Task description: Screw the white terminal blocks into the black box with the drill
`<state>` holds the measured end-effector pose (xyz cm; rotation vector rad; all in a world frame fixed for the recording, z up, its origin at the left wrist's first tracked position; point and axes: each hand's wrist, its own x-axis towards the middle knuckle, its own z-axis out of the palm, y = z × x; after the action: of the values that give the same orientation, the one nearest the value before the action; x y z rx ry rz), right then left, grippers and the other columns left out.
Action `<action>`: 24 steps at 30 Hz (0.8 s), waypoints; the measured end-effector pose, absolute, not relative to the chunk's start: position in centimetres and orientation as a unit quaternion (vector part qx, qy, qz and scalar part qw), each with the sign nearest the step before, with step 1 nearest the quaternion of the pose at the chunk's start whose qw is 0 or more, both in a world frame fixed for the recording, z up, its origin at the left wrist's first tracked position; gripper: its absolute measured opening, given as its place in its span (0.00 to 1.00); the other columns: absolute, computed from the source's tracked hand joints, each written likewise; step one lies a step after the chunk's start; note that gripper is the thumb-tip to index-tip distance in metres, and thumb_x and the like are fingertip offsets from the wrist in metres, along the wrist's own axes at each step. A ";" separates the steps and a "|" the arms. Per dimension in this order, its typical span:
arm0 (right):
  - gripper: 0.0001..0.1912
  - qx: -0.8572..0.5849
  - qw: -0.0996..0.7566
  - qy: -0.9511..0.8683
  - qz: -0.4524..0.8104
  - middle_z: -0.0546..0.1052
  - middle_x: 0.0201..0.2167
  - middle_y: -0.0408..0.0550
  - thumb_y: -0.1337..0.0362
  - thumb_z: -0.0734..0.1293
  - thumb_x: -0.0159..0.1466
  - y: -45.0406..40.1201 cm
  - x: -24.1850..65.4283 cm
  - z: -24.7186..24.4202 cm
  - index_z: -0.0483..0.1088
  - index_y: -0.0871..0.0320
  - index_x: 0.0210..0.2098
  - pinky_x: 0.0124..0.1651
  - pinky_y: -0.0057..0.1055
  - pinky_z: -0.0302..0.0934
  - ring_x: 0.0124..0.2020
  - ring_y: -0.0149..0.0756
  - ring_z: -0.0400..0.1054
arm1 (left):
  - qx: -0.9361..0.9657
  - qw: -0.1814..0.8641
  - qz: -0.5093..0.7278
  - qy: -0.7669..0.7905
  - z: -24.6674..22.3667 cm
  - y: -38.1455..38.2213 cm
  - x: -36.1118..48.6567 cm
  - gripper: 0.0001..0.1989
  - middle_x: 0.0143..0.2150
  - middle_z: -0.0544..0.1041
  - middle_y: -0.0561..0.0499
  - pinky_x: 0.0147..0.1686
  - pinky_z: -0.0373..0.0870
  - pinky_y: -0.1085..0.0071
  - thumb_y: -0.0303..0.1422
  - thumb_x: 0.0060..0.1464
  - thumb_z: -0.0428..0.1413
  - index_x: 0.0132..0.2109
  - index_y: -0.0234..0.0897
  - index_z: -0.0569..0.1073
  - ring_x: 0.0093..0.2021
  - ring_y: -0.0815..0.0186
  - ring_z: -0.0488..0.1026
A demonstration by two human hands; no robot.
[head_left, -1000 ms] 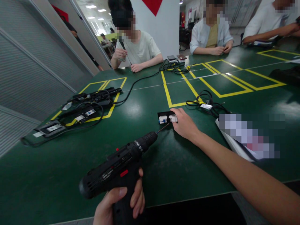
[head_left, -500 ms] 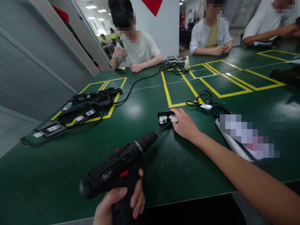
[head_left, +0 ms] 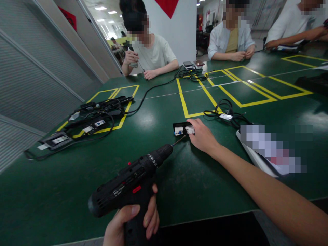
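Small black-and-white block with blue detail (head_left: 179, 131): around the middle of the green bench (head_left: 205, 194).
My right hand (head_left: 202, 135): pinching the block's right end.
Black power drill with red accents (head_left: 135, 172): aimed at the block, its thin metal bit (head_left: 178, 140) reaching the near edge; contact, I can't tell.
My left hand (head_left: 126, 214): curled around the drill's grip.
To the right: tangled black cables (head_left: 242, 120).

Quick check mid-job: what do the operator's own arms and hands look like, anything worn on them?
The right forearm is bare to the frame edge: no sleeve, watch or band. The right hand and left hand are ungloved, with no rings or markings showing. The left sleeve, if any, is out of view.
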<state>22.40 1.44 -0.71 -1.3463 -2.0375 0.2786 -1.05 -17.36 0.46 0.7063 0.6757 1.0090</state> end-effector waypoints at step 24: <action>0.26 -0.515 0.337 -0.782 0.104 0.67 0.48 0.56 0.74 0.59 0.57 1.6 22.3 -0.8 0.60 0.60 0.55 0.49 0.40 0.63 0.45 0.44 0.66 | 0.332 0.764 0.464 0.300 0.2 -17.4 -1.2 0.19 0.22 0.64 0.53 0.23 0.64 0.65 0.37 0.54 0.47 0.50 0.32 0.62 0.18 0.66 0.65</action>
<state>22.31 1.60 -0.80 -1.3417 -2.0381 0.2722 -1.21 -17.39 0.18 0.7222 0.6527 1.0092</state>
